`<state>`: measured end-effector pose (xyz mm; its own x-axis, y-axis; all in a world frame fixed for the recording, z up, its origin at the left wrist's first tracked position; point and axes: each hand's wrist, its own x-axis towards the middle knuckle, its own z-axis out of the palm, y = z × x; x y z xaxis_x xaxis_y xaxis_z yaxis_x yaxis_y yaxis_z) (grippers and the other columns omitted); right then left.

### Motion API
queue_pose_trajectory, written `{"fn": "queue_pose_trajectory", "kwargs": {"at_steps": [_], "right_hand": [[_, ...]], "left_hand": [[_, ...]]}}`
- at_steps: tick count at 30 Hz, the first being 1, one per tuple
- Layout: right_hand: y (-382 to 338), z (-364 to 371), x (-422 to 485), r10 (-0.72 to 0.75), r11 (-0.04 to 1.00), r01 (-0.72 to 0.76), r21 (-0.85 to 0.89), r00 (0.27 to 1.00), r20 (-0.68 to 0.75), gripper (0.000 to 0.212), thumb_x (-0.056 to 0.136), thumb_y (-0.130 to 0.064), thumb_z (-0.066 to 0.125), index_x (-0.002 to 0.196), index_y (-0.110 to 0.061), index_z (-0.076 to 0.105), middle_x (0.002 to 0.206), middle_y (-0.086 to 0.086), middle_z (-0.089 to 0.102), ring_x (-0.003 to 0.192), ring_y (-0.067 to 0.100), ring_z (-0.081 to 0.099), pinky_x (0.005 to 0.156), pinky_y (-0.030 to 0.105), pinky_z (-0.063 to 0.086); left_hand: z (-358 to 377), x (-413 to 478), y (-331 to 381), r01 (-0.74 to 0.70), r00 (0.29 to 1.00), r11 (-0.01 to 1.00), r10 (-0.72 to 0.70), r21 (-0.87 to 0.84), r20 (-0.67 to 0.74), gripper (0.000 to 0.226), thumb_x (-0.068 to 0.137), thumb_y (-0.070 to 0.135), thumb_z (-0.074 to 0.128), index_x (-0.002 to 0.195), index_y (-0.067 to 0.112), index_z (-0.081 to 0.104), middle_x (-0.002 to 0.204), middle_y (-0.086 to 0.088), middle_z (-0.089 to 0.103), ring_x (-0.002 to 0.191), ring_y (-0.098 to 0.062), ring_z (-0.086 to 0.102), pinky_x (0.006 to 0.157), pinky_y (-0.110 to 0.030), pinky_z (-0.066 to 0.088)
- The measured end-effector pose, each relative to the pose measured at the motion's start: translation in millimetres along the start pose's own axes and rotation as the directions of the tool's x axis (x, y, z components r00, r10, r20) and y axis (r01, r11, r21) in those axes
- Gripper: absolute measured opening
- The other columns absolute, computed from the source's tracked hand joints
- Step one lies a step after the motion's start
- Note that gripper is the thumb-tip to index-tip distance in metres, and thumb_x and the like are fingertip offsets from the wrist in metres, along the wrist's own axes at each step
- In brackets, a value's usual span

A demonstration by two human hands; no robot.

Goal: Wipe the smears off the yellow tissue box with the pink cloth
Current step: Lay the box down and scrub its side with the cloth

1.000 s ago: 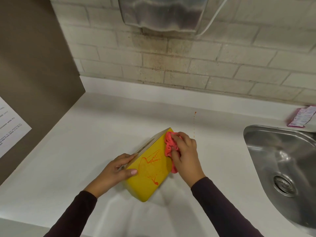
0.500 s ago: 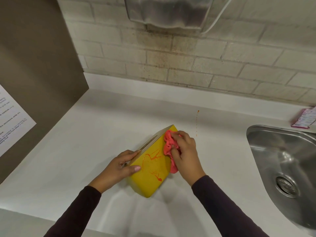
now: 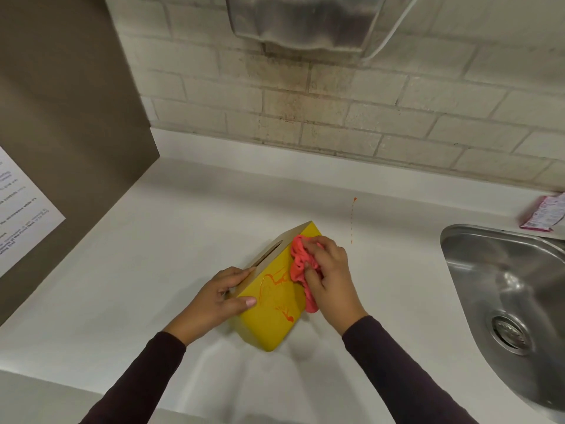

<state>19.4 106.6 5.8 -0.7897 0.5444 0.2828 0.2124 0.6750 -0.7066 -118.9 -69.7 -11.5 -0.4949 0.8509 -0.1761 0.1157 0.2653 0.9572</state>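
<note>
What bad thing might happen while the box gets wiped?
1. The cloth might spread the orange smears across the box instead of lifting them.
2. The box looks tilted on the counter, steadied by the left hand; a hard push from the right hand might make it slip.
3. The left thumb lies beside the smears and may get stained.

Kitchenette corner, folks | white counter running into a steel sink | pale brick-tile wall | metal dispenser mounted above | printed notice posted on brown side panel
</note>
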Motion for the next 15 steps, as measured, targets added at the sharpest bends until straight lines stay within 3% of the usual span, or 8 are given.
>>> {"fn": "queue_pose_trajectory", "kwargs": {"at_steps": [5,8,10,15], "right_hand": [[-3.1,2.9,-21.4,-0.135,0.991,0.131,0.038,0.978,0.157,0.045,0.086,-0.022,0.046,0.131,-0.021,0.052,0.126,-0.012,0.041,0.114,0.009,0.034,0.099,0.005,0.019],[8.6,-6.8,-12.8,-0.036,0.997,0.030,0.078,0.997,0.074,0.041,0.087,-0.006,0.050,0.126,-0.018,0.056,0.122,-0.008,0.045,0.113,0.015,0.039,0.097,0.012,0.024],[7.9,-7.9,-5.3,0.035,0.995,-0.035,0.089,0.999,-0.001,0.040,0.089,0.000,0.051,0.124,-0.017,0.056,0.120,-0.006,0.045,0.111,0.016,0.039,0.095,0.008,0.023],[-9.8,7.0,-8.9,-0.022,0.998,0.019,0.057,0.999,0.050,0.043,0.087,-0.015,0.048,0.129,-0.018,0.053,0.126,-0.005,0.043,0.114,0.010,0.034,0.097,0.004,0.019]], "left_hand": [[-1.4,0.3,-1.1,-0.007,1.000,0.999,0.005,-0.050,-0.025,0.064,0.055,0.053,0.063,0.115,0.032,0.059,0.110,-0.002,0.058,0.110,-0.016,0.054,0.092,-0.027,0.043],[0.0,0.6,-1.8,-0.018,1.000,0.999,0.017,-0.050,-0.025,0.065,0.054,0.053,0.064,0.115,0.033,0.057,0.110,-0.002,0.057,0.108,-0.013,0.054,0.088,-0.020,0.044],[1.8,0.8,-1.4,-0.031,0.999,0.999,0.029,-0.042,-0.028,0.065,0.053,0.053,0.064,0.115,0.035,0.057,0.109,0.000,0.056,0.105,-0.008,0.054,0.084,-0.015,0.045],[1.5,2.2,-1.3,-0.033,0.999,0.998,0.031,-0.061,-0.035,0.068,0.052,0.052,0.065,0.116,0.032,0.056,0.107,0.000,0.056,0.104,-0.009,0.054,0.080,-0.012,0.046]]}}
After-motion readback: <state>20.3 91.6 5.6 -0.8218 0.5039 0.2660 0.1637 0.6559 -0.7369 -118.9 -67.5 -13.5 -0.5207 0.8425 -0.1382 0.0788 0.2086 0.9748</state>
